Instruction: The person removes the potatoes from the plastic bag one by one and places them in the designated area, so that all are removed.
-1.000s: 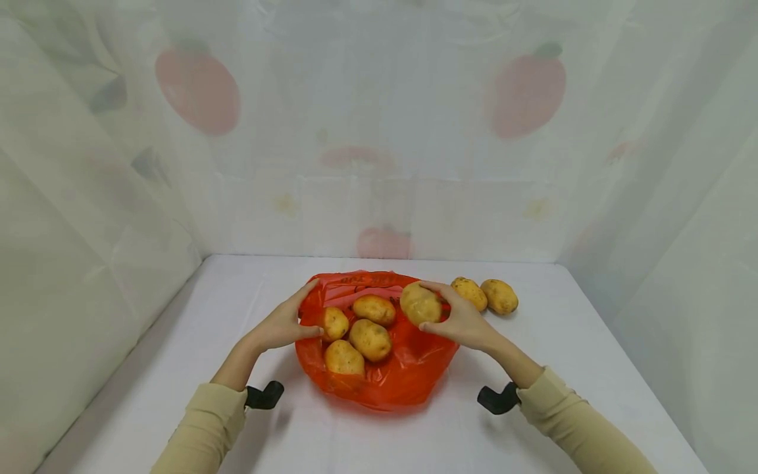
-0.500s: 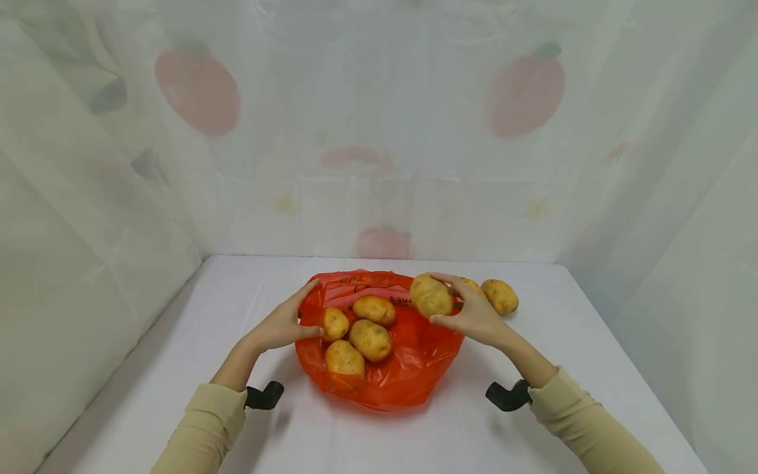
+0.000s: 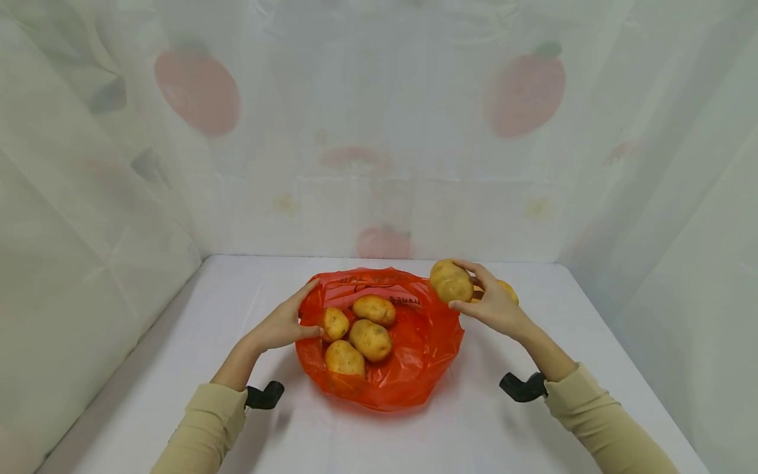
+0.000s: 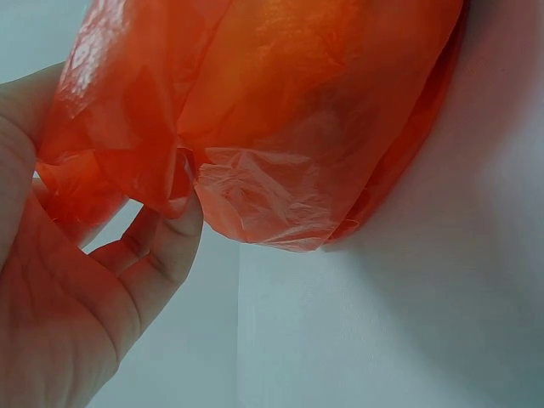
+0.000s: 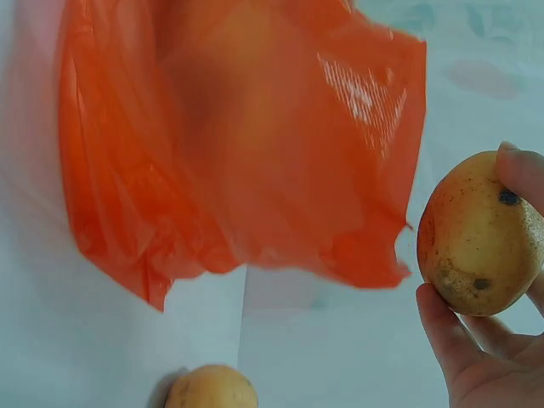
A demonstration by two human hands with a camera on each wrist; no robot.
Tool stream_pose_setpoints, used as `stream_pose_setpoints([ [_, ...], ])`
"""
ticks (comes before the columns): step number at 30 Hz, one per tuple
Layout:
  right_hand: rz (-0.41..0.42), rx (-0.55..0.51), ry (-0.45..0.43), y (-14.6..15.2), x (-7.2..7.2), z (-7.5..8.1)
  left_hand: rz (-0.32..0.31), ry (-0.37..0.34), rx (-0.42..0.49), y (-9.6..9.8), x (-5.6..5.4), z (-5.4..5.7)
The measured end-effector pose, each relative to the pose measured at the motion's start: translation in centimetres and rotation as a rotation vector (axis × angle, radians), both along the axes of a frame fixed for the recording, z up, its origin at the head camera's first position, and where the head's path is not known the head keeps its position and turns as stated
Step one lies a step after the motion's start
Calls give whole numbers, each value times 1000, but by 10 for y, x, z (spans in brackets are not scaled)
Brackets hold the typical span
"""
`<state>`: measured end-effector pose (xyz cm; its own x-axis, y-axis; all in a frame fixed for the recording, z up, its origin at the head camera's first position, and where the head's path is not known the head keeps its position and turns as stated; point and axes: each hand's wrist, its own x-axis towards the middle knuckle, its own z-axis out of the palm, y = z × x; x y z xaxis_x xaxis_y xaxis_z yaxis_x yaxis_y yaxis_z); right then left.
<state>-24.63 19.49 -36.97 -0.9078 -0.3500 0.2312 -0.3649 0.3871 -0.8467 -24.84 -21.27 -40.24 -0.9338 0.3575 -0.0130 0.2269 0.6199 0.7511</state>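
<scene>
A red plastic bag [image 3: 414, 362] lies with its mouth spread on the table, several potatoes [image 3: 370, 340] inside it. My left hand [image 3: 283, 324] grips the bag's left edge; in the left wrist view the thumb and fingers [image 4: 170, 246] curl round the thin film. My right hand [image 3: 494, 304] holds a potato [image 3: 451, 282] between thumb and fingers, raised just beyond the bag's right rim. In the right wrist view that potato [image 5: 476, 234] shows dark spots and is apart from the bag [image 5: 255, 170].
Behind my right hand, other potatoes [image 3: 508, 291] lie on the white table [image 3: 551, 316], mostly hidden. One potato [image 5: 212, 389] shows at the bottom of the right wrist view. Pale curtains with faint fruit prints [image 3: 379, 197] enclose the table at the back and sides.
My right hand has carried the potato right and away from me, from over the bag to past its right rim. The left hand has stayed in place.
</scene>
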Motion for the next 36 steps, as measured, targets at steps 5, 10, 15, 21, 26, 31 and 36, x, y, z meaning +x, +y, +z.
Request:
stream_pose_setpoints([
  [5, -52, 23, -4, 12, -4, -1, -2, -2, -1, 0, 0, 0],
  [10, -100, 43, -19, 22, -10, -3, 2, -6, -5, 0, 0, 0],
  [15, -145, 66, -60, 34, -16, -3, 6, -12, -8, 0, 1, 1],
  [21, -190, 104, -51, 50, -21, -7, 4, -10, -7, 0, 1, 2],
  [26, -214, 102, -51, 63, -23, -10, 5, -14, -5, 1, 2, 4],
  [31, -239, 106, -63, 76, -25, -17, 1, -11, -6, 1, 3, 5],
  [36, -271, 101, -80, 88, -28, -25, -6, 0, -15, 0, 4, 7],
])
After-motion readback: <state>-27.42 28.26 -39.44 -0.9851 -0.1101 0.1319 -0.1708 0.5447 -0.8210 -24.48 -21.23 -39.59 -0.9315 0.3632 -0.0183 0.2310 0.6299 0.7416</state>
